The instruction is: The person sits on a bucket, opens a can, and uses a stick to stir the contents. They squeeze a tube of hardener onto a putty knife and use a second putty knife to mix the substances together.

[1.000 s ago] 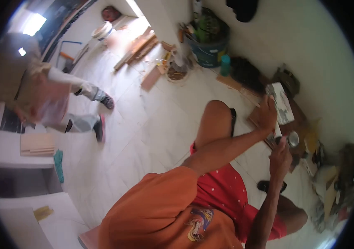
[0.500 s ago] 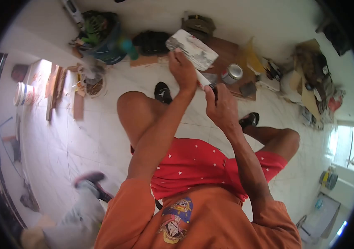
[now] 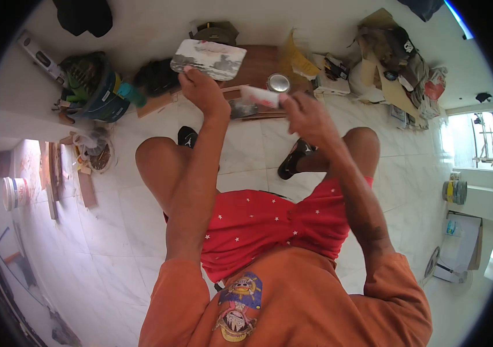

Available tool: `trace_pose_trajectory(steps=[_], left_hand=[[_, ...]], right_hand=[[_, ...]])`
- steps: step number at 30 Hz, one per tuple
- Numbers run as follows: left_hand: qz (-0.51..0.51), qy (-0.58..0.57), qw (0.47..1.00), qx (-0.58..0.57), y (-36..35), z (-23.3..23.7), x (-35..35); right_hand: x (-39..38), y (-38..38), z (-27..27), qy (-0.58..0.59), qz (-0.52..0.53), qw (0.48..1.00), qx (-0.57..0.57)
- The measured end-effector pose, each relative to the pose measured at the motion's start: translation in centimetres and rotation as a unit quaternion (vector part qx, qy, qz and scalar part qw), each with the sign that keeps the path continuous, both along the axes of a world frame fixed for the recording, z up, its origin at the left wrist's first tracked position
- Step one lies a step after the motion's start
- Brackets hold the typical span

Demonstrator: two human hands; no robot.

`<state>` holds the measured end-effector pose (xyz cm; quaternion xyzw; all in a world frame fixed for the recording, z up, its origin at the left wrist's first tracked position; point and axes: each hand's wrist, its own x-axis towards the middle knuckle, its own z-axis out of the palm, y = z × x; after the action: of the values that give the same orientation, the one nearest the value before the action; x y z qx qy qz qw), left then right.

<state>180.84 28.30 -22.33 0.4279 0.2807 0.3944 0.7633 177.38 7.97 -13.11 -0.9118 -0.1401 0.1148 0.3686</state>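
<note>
A white marble-tiled floor [image 3: 142,231] fills most of the view, and the person stands on it in an orange printed T-shirt [image 3: 293,301] and red star-patterned shorts [image 3: 269,222], knees bent and both arms stretched forward. Along the wall at the far edge lies a heap of crumpled brown cardboard and bags [image 3: 391,63] on the right. On the left a dark blue plastic bucket crammed with tools [image 3: 99,98] stands with a teal bottle [image 3: 132,92] just beside it. Between these a brown wooden board [image 3: 261,58] rests flat on the floor. Raised above the board is a flat rectangular slab smeared grey and white [image 3: 209,58], tilted slightly. The left hand [image 3: 200,92] grasps it by its near edge, the fingers curled over the top face. The right hand [image 3: 307,115] is clenched around a short white stick-like tool [image 3: 260,96], which points leftward towards the left wrist and ends just below the slab, apart from it. What kind of tool it is cannot be told. A pair of black sandals [image 3: 294,159] covers the feet below the hands. A small round shiny metal tin [image 3: 278,82] sits on the board, just beyond the right hand's knuckles.
</note>
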Motion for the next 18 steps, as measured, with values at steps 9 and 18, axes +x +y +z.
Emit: trace_pose_trajectory(steps=[9, 18], left_hand=[[-0.06, -0.079, 0.99, -0.096, 0.8, 4.2, -1.1], [-0.079, 0.022, 0.997, -0.007, 6.4, 1.9, -6.5]], right_hand=[[13.8, -7.9, -3.3, 0.107, -0.154, 0.98, 0.068], [20.2, -6.9, -27.0, 0.282, -0.306, 0.855, 0.31]])
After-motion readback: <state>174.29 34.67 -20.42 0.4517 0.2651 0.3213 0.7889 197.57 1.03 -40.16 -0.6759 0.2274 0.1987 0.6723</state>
